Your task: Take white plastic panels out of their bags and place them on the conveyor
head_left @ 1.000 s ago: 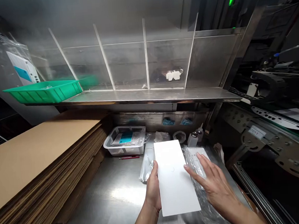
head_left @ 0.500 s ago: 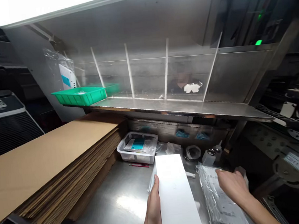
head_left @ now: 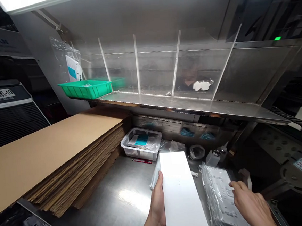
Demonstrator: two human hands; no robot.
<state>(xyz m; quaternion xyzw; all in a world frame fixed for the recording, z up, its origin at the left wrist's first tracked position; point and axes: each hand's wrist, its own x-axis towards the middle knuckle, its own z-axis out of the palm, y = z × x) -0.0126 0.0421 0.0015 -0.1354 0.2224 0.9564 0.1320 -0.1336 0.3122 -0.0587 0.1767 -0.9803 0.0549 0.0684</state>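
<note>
The right hand (head_left: 249, 202) is the one that has moved. A second ago it lay spread across the right side of the box (head_left: 182, 194). Half a second ago it had gone over to the far end of the bag (head_left: 220, 191) beside it. Now it sits lower, at the bag's right edge, about halfway down. So the box is left to the left hand (head_left: 158, 201) alone, and the right hand's attention has gone to the bag. The box itself has hardly shifted: flat and white, it lies lengthwise on the bench (head_left: 116, 206), in front of the person, with the bag just to its right.

The left grip is closed on the box's left long edge, thumb on top near the rim and the fingers tucked out of sight below, so I cannot tell whether the box is lifted or resting. The right grip is loose and open, the fingers slightly curled and their tips touching the crinkled plastic, clasping nothing. Through the plastic a pale grey slab with holes in it shows.

Behind the box stand a clear tub (head_left: 142, 146) and a red pen (head_left: 142, 160). A cardboard stack (head_left: 52, 159) fills the bench's left side, and a green tray (head_left: 86, 88) sits on the shelf (head_left: 192, 106) above
</note>
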